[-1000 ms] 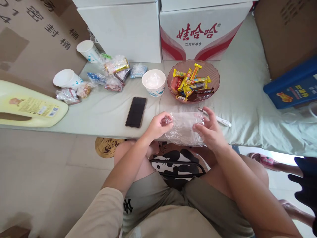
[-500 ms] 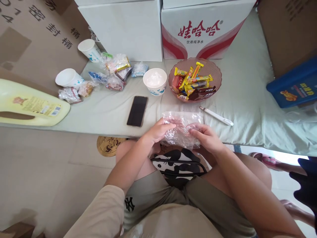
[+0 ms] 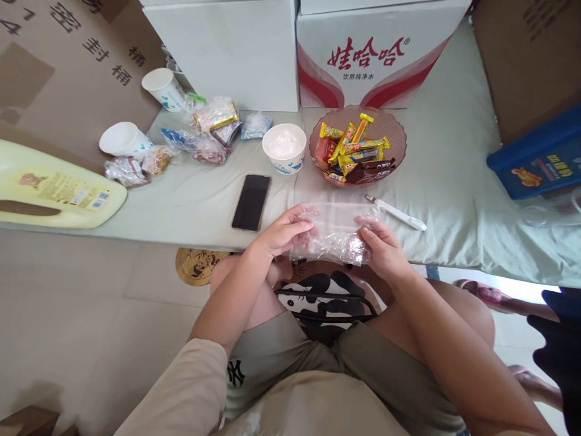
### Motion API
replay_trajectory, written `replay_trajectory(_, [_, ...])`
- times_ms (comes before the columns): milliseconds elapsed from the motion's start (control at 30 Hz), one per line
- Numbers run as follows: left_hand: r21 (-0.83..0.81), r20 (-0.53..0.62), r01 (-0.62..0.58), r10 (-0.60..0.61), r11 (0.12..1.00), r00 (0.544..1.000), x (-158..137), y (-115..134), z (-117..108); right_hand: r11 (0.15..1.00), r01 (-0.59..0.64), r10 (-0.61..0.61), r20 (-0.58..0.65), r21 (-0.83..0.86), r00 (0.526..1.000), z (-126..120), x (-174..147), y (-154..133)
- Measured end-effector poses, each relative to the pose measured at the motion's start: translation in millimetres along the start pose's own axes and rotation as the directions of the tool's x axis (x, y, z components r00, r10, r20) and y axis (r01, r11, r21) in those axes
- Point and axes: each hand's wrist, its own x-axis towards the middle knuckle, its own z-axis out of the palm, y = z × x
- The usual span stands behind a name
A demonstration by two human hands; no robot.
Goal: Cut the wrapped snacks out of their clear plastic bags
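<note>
1. A clear plastic bag (image 3: 333,219) spans two hands at the near edge of a cloth-covered table (image 3: 454,200).
2. The left hand (image 3: 290,231) pinches the bag's left side between thumb and fingers; the right hand (image 3: 385,247) pinches its right side.
3. A slim white tool (image 3: 403,216) lies aslant just beyond the right hand, and a dark-screened phone (image 3: 251,203) lies left of the bag.
4. Farther off, a pink ribbed bowl (image 3: 394,130) holds wrapped snacks (image 3: 363,147), a white paper cup (image 3: 290,165) just to its left.
</note>
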Motion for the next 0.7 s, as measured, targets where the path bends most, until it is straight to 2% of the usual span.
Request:
replay_trajectory(100, [-0.117, 0.020, -0.039, 0.041, 0.992, 0.999, 2, 3, -1, 0.999, 0.020, -0.022, 0.046, 0.043, 0.999, -3, 1, -2])
replay_trajectory(167, [-0.113, 0.035, -0.074, 0.078, 0.991, 0.996, 2, 4, -1, 0.999, 0.030, -0.033, 0.064, 0.041, 0.997, -5, 3, -2])
replay_trajectory(267, [0.097, -0.002, -0.130, 0.131, 0.987, 0.991, 2, 1, 1, 0.998, 0.006, -0.005, 0.014, -0.067, 1.000, -5, 5, -2])
replay_trajectory(367, [0.355, -0.085, -0.137, 0.178, 0.925, 0.980, 4, -6, 2, 0.988, -0.088, 0.079, -0.075, -0.126, 0.994, -2, 7, -1])
replay_trajectory(467, [0.397, -0.162, -0.133, 0.212, 0.908, 0.964, 10, -11, 1, 0.995, -0.077, 0.067, -0.144, -0.062, 0.987, -2, 11, 0])
replay_trajectory(533, [0.375, -0.247, -0.186, 0.291, 0.908, 0.924, 15, -12, -1, 0.998, -0.007, -0.005, -0.175, -0.069, 0.985, -4, 14, 0])
replay_trajectory(633, [0.371, -0.398, -0.318, 0.459, 0.872, 0.795, 17, -12, -3, 0.984, 0.113, -0.144, -0.245, -0.138, 0.959, -6, 15, -1])
replay_trajectory(667, [0.386, -0.403, -0.335, 0.484, 0.860, 0.777, 17, -13, -2, 0.973, 0.139, -0.185, -0.267, -0.182, 0.946, -6, 13, -2])
replay_trajectory(700, [0.404, -0.378, -0.333, 0.488, 0.852, 0.787, 16, -15, 0, 0.959, 0.160, -0.224, -0.275, -0.235, 0.935, -6, 12, -2])
